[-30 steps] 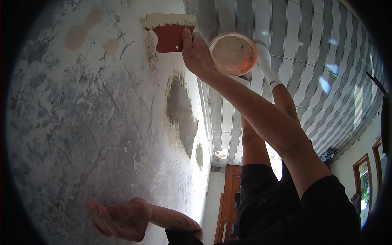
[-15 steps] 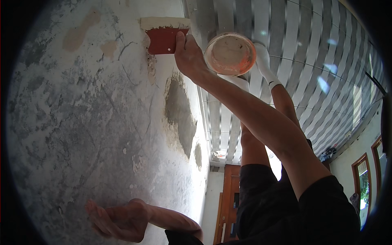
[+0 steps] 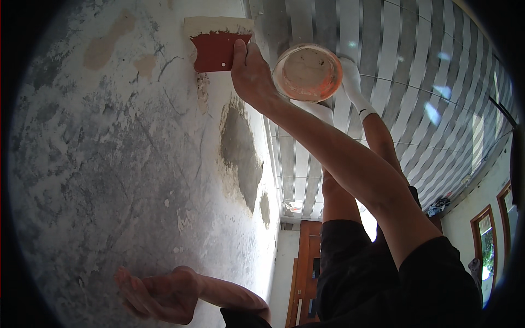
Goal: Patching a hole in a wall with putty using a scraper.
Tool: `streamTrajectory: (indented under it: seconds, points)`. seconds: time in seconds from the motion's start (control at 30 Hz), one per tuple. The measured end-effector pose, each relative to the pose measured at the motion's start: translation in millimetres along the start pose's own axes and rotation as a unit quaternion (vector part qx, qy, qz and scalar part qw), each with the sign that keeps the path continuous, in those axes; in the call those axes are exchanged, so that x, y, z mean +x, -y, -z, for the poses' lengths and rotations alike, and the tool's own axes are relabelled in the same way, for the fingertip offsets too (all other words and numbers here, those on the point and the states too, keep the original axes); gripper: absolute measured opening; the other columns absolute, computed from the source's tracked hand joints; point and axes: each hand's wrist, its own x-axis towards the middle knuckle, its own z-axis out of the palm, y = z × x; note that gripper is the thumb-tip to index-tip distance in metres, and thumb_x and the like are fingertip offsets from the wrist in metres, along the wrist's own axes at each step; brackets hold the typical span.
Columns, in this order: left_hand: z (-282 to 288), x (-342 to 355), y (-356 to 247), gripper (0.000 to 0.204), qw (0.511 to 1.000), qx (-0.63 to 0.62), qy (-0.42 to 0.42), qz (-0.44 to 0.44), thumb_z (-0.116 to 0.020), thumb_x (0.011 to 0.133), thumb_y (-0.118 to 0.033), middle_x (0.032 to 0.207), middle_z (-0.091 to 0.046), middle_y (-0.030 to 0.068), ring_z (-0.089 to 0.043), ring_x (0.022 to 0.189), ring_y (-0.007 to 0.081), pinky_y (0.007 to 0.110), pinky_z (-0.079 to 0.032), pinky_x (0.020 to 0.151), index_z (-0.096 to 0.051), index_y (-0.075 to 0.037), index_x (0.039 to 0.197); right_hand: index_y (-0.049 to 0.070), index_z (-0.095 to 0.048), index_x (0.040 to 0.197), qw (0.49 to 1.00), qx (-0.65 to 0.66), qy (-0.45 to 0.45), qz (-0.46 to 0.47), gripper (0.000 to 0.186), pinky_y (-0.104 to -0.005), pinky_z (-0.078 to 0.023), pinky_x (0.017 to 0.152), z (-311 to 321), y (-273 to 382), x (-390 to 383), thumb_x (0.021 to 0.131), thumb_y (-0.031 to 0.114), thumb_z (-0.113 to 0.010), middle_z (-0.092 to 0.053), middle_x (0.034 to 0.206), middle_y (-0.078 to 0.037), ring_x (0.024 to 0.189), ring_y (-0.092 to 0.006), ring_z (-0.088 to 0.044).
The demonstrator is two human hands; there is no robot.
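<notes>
My right hand (image 3: 252, 76) is closed on a red putty spreader (image 3: 219, 52), thumb laid on its face. A band of cream putty (image 3: 219, 24) lies along the spreader's far edge, against the patchy grey wall (image 3: 126, 164). Just below the tool, a strip of rough, crumbly filler (image 3: 203, 93) clings to the wall. My left hand (image 3: 158, 295) is at the lower left beside the wall, palm turned up and fingers loosely stretched, holding nothing. To the right of my right hand, an orange-rimmed round bucket (image 3: 309, 71) with pale putty inside stands on the floor.
A bare grey patch (image 3: 240, 156) shows in the wall between my hands. My legs and white-socked feet (image 3: 353, 85) are on the grey-and-white striped floor (image 3: 410, 71), close by the bucket. A wooden door (image 3: 309, 262) and a window (image 3: 486, 246) are farther off.
My right hand and the spreader have shifted slightly up and to the left along the wall. The left hand and the bucket stay in place.
</notes>
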Motion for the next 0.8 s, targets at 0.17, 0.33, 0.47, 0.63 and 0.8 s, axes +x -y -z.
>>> streamTrajectory:
  seconds: [0.17,0.33,0.47,0.63,0.8]
  points:
    - [0,4,-2,0.015,1.0,-0.012,0.006,-0.004,-0.051,0.096,-0.006,0.098,-0.072,0.0103,-0.071,0.088,0.0209,0.036,-0.045,0.094,-0.065,-0.003,0.099,-0.003,-0.048,0.1,1.0,-0.014,0.023,0.005,0.047,-0.0517,-0.045,0.08,-3,-2,8,0.102,0.04,-0.031,-0.061,0.093,-0.031,0.091,-0.0496,-0.058]
    - [0,2,0,0.015,1.0,-0.014,0.008,0.0,-0.051,0.096,-0.005,0.099,-0.072,0.0104,-0.071,0.089,0.0209,0.036,-0.043,0.095,-0.065,-0.003,0.1,-0.006,-0.045,0.102,1.0,0.005,0.007,0.016,0.047,-0.0535,-0.046,0.081,0,-1,4,0.102,0.039,-0.028,-0.061,0.09,-0.034,0.089,-0.0513,-0.059]
    - [1,2,0,0.015,1.0,-0.022,0.01,0.003,-0.051,0.096,-0.005,0.099,-0.072,0.0108,-0.071,0.09,0.0209,0.036,-0.042,0.097,-0.065,-0.002,0.101,-0.004,-0.049,0.105,0.999,0.027,0.024,-0.017,0.049,-0.0488,-0.044,0.087,0,6,4,0.102,0.041,-0.029,-0.06,0.103,-0.032,0.1,-0.0481,-0.057]
    - [0,3,-2,0.015,1.0,-0.015,0.012,0.001,-0.051,0.096,-0.007,0.098,-0.072,0.0103,-0.071,0.09,0.0206,0.037,-0.043,0.096,-0.065,-0.003,0.101,-0.007,-0.047,0.103,1.0,-0.005,-0.002,-0.014,0.049,-0.053,-0.047,0.082,-1,2,6,0.101,0.039,-0.029,-0.062,0.092,-0.034,0.09,-0.0499,-0.06]
    - [3,3,1,0.014,1.0,0.001,0.017,-0.002,-0.052,0.097,-0.007,0.098,-0.072,0.0101,-0.071,0.09,0.0209,0.036,-0.043,0.096,-0.065,-0.004,0.101,-0.004,-0.051,0.104,0.999,0.007,0.04,-0.035,0.05,-0.0496,-0.044,0.087,-3,6,1,0.101,0.041,-0.03,-0.059,0.103,-0.034,0.101,-0.0491,-0.056]
